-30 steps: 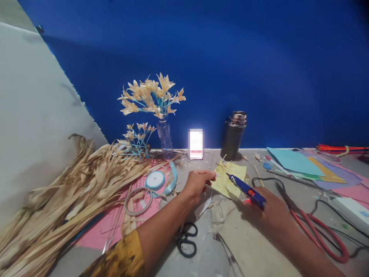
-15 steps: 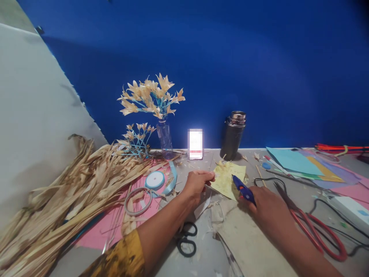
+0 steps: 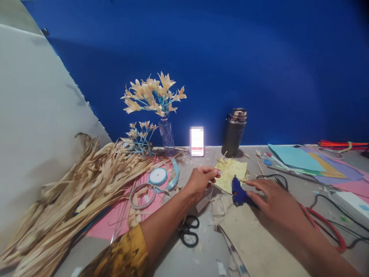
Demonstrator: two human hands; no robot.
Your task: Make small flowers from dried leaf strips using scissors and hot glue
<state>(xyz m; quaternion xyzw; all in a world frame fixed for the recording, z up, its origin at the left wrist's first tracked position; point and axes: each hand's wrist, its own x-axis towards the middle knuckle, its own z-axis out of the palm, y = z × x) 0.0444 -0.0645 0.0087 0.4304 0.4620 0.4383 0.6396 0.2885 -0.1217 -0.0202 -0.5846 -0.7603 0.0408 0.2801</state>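
My left hand is closed in a pinch on a small pale piece, too small to name, at the left edge of a yellow sheet. Pale scraps and thin strands lie on that sheet. A blue glue gun rests at the sheet's near edge with its nozzle pointing away from me. My right hand is right beside the gun, thumb and forefinger apart, no longer wrapped round it. The hand hides part of the gun's rear.
Black-handled scissors lie near my left forearm. Dried husks and a ribbon spool cover the left. A dark flask, lit phone and bottle of husk flowers stand behind. Red-handled scissors and cords lie right.
My right hand has loosened from the glue gun and spread its fingers. The gun has turned, its nozzle now pointing more straight away. My left hand keeps its pinch.
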